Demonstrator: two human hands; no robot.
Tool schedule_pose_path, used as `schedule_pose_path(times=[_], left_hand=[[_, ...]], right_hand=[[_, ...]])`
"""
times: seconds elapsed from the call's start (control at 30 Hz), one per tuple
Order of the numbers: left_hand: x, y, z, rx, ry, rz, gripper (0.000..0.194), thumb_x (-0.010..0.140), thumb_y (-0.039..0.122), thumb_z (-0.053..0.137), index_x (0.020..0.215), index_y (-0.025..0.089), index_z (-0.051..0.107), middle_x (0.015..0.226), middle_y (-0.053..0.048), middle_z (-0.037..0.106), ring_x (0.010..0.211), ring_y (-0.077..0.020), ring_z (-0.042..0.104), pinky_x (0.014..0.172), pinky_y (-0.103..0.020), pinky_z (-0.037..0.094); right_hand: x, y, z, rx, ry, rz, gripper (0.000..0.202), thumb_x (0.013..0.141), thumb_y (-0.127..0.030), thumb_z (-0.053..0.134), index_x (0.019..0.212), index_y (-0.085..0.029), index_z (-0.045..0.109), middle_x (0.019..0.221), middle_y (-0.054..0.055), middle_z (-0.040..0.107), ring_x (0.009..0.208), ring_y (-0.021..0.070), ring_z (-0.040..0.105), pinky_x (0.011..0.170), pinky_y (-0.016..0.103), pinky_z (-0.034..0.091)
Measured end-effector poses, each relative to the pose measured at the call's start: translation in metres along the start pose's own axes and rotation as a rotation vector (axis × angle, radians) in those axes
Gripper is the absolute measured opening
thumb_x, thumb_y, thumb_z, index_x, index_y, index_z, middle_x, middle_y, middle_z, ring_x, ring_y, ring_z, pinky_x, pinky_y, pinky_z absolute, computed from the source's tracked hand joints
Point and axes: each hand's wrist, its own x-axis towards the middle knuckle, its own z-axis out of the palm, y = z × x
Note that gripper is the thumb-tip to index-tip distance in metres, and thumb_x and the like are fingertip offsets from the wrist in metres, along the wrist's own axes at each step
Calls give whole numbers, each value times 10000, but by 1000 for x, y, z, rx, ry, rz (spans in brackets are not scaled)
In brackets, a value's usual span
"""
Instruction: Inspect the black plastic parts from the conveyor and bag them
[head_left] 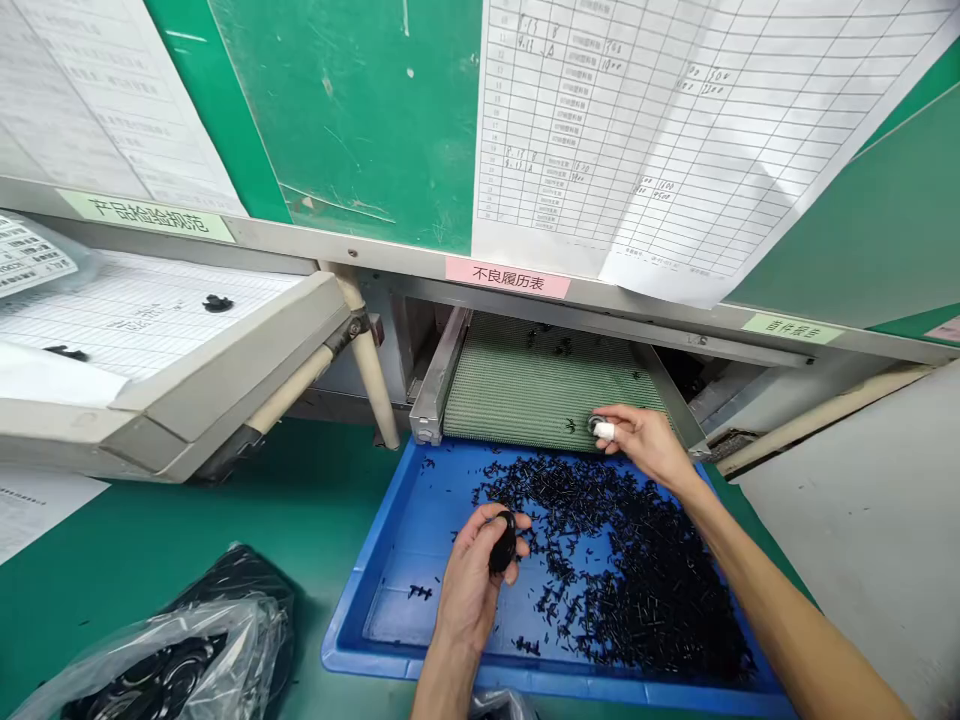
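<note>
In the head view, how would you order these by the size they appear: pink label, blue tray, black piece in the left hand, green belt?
1. Blue tray, clearly largest
2. Green belt
3. Pink label
4. Black piece in the left hand

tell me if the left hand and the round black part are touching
Touching. The head view shows the left hand holding the round black part between its thumb and fingers.
</note>
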Motion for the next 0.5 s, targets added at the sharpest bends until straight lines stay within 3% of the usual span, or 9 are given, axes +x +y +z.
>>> schedule_pose_path(times=[0.13, 0.27, 0.4, 0.5], left_hand=[[-1, 1, 1, 15, -6, -7, 307, 742, 291, 666, 1001, 142, 593, 928, -97, 660, 610, -117, 579, 386, -174, 325], [-4, 2, 7, 36, -39, 9, 335, 770, 382, 651, 995, 134, 627, 947, -102, 640, 621, -109, 559, 393, -171, 332], [-3, 0, 8, 39, -72, 45, 347, 742, 397, 686, 959, 129, 642, 798, -61, 613, 586, -100, 521, 382, -166, 326], [2, -2, 3, -33, 22, 28, 343, 672, 306, 763, 940, 128, 646, 674, -7, 561, 539, -70, 481, 373, -137, 300]], right_hand=[[-28, -17, 34, -43, -80, -35, 262, 785, -211, 518, 997, -157, 663, 605, -3, 631, 521, 123, 580, 490, 218, 448], [-45, -32, 71, -68, -112, -53, 215, 845, -186, 452, 872, -187, 665, 477, -45, 544, 439, 101, 495, 462, 205, 375], [-58, -45, 98, -145, -212, -161, 241, 862, -121, 391, 928, -219, 601, 572, -43, 576, 536, 108, 531, 567, 214, 411], [-58, -50, 93, -187, -365, -207, 352, 842, -80, 380, 1134, -235, 502, 760, -17, 638, 606, 108, 559, 607, 219, 435]])
